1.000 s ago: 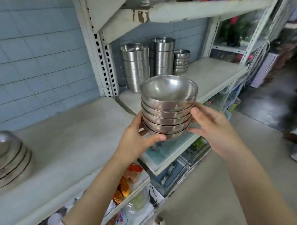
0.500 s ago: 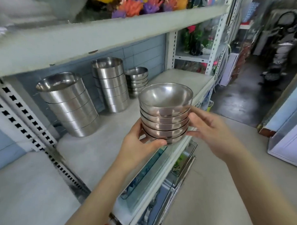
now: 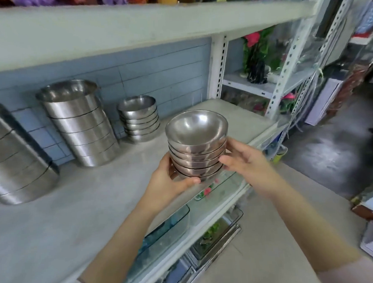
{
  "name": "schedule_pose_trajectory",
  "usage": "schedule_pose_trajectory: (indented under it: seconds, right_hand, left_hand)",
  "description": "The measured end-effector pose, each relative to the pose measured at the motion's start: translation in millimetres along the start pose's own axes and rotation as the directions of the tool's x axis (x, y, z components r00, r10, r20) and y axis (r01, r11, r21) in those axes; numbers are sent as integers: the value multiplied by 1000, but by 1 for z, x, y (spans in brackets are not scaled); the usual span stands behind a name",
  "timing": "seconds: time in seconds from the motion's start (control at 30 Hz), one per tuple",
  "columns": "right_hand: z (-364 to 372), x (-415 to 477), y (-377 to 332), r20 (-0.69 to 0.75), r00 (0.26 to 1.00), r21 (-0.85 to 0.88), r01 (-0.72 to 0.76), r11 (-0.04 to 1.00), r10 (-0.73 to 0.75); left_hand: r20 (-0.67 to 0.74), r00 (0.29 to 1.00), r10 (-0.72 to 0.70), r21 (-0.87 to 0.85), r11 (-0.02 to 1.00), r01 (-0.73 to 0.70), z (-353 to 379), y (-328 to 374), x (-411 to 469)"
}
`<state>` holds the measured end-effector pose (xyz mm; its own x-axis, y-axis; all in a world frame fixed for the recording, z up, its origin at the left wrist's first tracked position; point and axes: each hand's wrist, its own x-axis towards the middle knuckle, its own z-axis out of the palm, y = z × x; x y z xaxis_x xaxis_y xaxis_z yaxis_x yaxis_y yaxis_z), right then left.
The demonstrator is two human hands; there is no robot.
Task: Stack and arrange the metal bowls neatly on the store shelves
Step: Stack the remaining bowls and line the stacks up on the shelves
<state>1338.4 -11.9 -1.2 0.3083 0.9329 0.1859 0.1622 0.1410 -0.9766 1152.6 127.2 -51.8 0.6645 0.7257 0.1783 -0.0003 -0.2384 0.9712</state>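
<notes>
Steel bowl stack (image 3: 197,149) held between left hand (image 3: 168,184) and right hand (image 3: 245,162).

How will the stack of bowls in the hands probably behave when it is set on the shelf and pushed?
The stack of bowls is smooth shiny metal, so it would likely slide on the flat shelf. Nested bowls should move together. Since it narrows toward the bottom, it may tip if pushed near the top.

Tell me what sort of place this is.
Probably a household goods shop: slotted metal shelving holds stacked steel bowls and pots, with artificial flowers on the next rack.
</notes>
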Motion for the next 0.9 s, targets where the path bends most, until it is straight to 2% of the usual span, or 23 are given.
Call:
schedule_pose_trajectory:
  seconds: [0.17, 0.3, 0.6, 0.7, 0.8, 0.9]
  right_hand:
    - [-27, 57, 31, 130, 990, -31, -44, 999, 48]
    - [-38, 97, 53, 203, 978, 49, -62, 997, 51]
    - [-60, 164, 81, 247, 968, 88, -61, 994, 38]
    - [-66, 183, 86, 270, 962, 81, -66, 995, 42]
    - [-73, 206, 88, 315, 948, 82, -67, 994, 38]
    - [-77, 227, 92, 339, 940, 99, -70, 993, 33]
  left_hand:
    - [-57, 993, -104, 6, 995, 105, 8, -21, 32]
    - [-90, 982, -165, 30, 985, 168, 7, -34, 63]
    - [-147, 982, -120, 248, 957, 154, 6, -40, 119]
    - [-188, 977, -102, 372, 913, 167, 6, -39, 134]
    - [-282, 947, -156, 402, 877, 264, 10, -43, 147]
    - [-390, 910, -139, 395, 867, 302, 17, -43, 162]
